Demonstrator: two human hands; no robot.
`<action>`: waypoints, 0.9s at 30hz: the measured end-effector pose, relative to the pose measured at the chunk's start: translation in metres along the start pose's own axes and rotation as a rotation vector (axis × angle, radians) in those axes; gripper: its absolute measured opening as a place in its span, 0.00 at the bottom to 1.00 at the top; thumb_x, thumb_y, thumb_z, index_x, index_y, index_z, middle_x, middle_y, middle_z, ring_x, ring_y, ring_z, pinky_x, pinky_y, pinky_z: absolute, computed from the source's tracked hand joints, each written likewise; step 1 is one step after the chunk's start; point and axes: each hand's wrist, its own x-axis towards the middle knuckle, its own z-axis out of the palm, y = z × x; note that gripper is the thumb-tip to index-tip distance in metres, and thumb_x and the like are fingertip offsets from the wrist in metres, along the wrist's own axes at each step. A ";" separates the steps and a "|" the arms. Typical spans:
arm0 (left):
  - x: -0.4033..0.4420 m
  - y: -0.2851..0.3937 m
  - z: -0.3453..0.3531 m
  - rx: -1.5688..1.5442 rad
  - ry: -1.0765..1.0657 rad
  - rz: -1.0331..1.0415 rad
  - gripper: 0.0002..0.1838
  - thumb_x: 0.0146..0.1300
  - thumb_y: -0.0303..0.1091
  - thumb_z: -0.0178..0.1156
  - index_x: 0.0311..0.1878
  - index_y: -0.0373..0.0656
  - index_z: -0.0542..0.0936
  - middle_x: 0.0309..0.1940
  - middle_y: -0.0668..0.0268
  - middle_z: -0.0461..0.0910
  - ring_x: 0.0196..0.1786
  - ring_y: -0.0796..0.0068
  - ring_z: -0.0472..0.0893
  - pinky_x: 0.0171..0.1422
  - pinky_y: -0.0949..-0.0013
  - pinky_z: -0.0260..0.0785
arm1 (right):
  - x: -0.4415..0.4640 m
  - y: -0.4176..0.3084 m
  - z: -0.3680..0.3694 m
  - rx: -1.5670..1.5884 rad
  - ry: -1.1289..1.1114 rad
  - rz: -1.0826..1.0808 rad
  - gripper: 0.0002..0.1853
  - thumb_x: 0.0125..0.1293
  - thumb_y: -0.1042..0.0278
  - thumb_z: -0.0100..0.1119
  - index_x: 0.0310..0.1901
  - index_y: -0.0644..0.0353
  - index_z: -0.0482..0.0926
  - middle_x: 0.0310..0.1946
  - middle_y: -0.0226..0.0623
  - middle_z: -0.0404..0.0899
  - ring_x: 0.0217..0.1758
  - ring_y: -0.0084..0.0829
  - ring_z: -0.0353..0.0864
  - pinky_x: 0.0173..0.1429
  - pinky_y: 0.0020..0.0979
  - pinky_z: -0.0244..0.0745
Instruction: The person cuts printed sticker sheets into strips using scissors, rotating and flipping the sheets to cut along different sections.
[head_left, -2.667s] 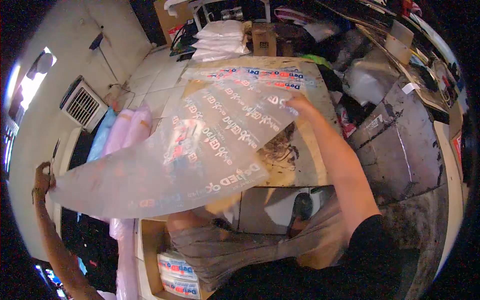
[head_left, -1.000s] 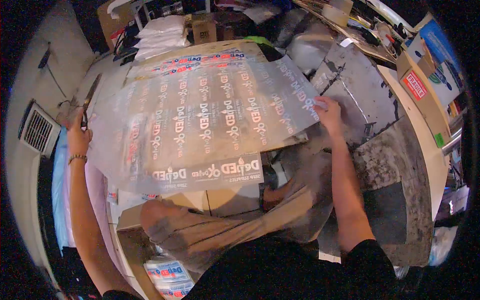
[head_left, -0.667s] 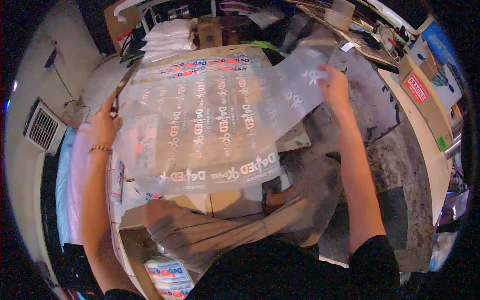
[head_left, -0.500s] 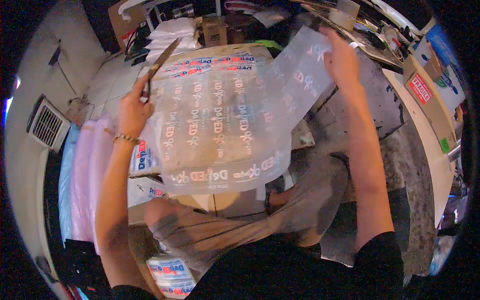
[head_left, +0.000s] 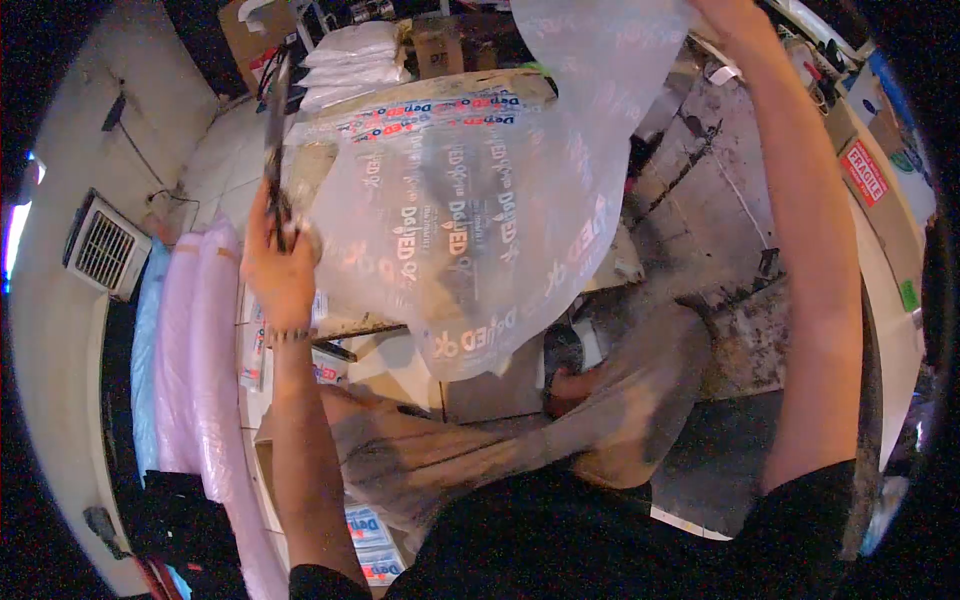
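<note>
A large translucent plastic sheet (head_left: 470, 220) with white, red and blue print hangs in a curve over the low board (head_left: 320, 170). My right hand (head_left: 722, 22), at the top edge of the view, is closed on the sheet's raised upper corner. On the left, my left hand (head_left: 280, 262) is wrapped round the handles of dark scissors (head_left: 277, 140), whose blades point up. The sheet's left edge lies close beside this hand; whether the fingers also pinch it cannot be made out. Printed sheets (head_left: 400, 118) lie flat at the board's far end.
Pink rolls (head_left: 215, 350) and a blue roll (head_left: 150, 360) stand at the left. White packs (head_left: 350, 60) are stacked beyond the board. A box (head_left: 385, 500) of printed packs is by my leg. Cartons with a red label (head_left: 865, 172) stand at the right.
My right hand has risen up and to the right, pulling the sheet's corner with it. The left hand, with the scissors, has moved right since the earliest frame and slightly down most recently.
</note>
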 end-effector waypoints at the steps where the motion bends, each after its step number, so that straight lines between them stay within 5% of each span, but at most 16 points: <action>1: -0.014 -0.026 -0.012 -0.046 -0.004 -0.049 0.34 0.56 0.16 0.59 0.69 0.45 0.70 0.41 0.67 0.80 0.33 0.83 0.76 0.33 0.78 0.70 | 0.002 0.003 -0.008 -0.007 0.068 -0.029 0.16 0.56 0.79 0.52 0.47 0.63 0.79 0.36 0.56 0.82 0.43 0.55 0.82 0.47 0.50 0.75; 5: -0.080 -0.028 -0.026 0.028 -0.146 -0.418 0.38 0.52 0.14 0.56 0.71 0.37 0.65 0.45 0.66 0.78 0.35 0.80 0.75 0.39 0.75 0.72 | -0.004 0.011 -0.029 -0.108 0.064 0.064 0.13 0.54 0.80 0.51 0.41 0.64 0.81 0.35 0.54 0.82 0.44 0.55 0.82 0.47 0.51 0.73; 6: -0.106 -0.075 -0.015 -0.130 -0.087 -0.265 0.37 0.52 0.13 0.55 0.71 0.37 0.66 0.39 0.68 0.76 0.33 0.81 0.74 0.37 0.76 0.71 | -0.003 0.023 -0.026 -0.121 0.091 0.022 0.12 0.54 0.79 0.52 0.40 0.63 0.81 0.35 0.54 0.82 0.43 0.55 0.82 0.47 0.51 0.73; 8: -0.128 -0.061 0.006 0.125 -0.058 -0.130 0.38 0.50 0.15 0.58 0.69 0.39 0.68 0.32 0.67 0.77 0.32 0.83 0.73 0.37 0.77 0.70 | -0.003 0.050 -0.014 -0.155 0.151 -0.062 0.12 0.54 0.79 0.53 0.40 0.63 0.81 0.35 0.54 0.82 0.43 0.55 0.81 0.46 0.51 0.73; 12: -0.139 -0.044 0.044 -0.163 -0.028 -0.378 0.37 0.50 0.15 0.57 0.69 0.37 0.67 0.33 0.67 0.78 0.31 0.81 0.73 0.35 0.76 0.68 | 0.000 0.048 -0.018 -0.032 0.232 -0.133 0.10 0.56 0.73 0.55 0.40 0.64 0.80 0.34 0.54 0.82 0.42 0.55 0.82 0.44 0.50 0.73; 17: -0.141 -0.031 0.058 -0.553 0.082 -0.397 0.36 0.55 0.12 0.54 0.71 0.38 0.65 0.44 0.63 0.77 0.39 0.79 0.75 0.45 0.77 0.70 | 0.030 0.035 -0.032 0.039 0.247 -0.154 0.11 0.57 0.72 0.56 0.41 0.64 0.80 0.34 0.54 0.81 0.41 0.56 0.81 0.43 0.48 0.74; 19: -0.149 -0.031 0.055 -0.479 0.040 -0.414 0.37 0.55 0.12 0.53 0.71 0.37 0.64 0.47 0.62 0.76 0.42 0.79 0.76 0.47 0.77 0.70 | 0.025 0.031 -0.032 0.032 0.245 -0.180 0.12 0.55 0.72 0.57 0.41 0.64 0.80 0.33 0.53 0.81 0.41 0.55 0.81 0.43 0.47 0.74; 21: -0.159 -0.030 0.052 -0.474 0.041 -0.420 0.36 0.55 0.11 0.52 0.71 0.36 0.65 0.53 0.59 0.76 0.47 0.77 0.77 0.50 0.75 0.71 | 0.003 -0.010 -0.045 0.059 0.205 -0.248 0.13 0.52 0.73 0.58 0.41 0.64 0.80 0.33 0.52 0.81 0.40 0.53 0.82 0.43 0.45 0.75; 25: -0.172 -0.044 0.030 -0.223 0.162 -0.323 0.33 0.57 0.13 0.54 0.70 0.34 0.66 0.56 0.57 0.77 0.49 0.75 0.78 0.53 0.73 0.71 | -0.064 -0.087 -0.019 0.357 -0.007 -0.044 0.19 0.46 0.73 0.64 0.44 0.60 0.81 0.37 0.48 0.82 0.43 0.45 0.83 0.50 0.42 0.76; 26: -0.175 -0.049 0.021 -0.204 0.142 -0.373 0.33 0.58 0.13 0.54 0.69 0.34 0.66 0.56 0.57 0.78 0.49 0.75 0.78 0.53 0.73 0.71 | -0.093 -0.108 -0.013 0.584 -0.091 -0.075 0.23 0.54 0.76 0.58 0.55 0.56 0.76 0.38 0.45 0.82 0.41 0.47 0.83 0.45 0.40 0.78; 27: -0.180 -0.056 0.012 -0.184 0.122 -0.425 0.32 0.58 0.14 0.55 0.69 0.33 0.66 0.55 0.57 0.78 0.48 0.76 0.78 0.53 0.73 0.71 | -0.110 -0.144 -0.008 0.508 -0.114 -0.047 0.20 0.53 0.76 0.60 0.51 0.59 0.78 0.38 0.42 0.82 0.40 0.43 0.83 0.45 0.37 0.78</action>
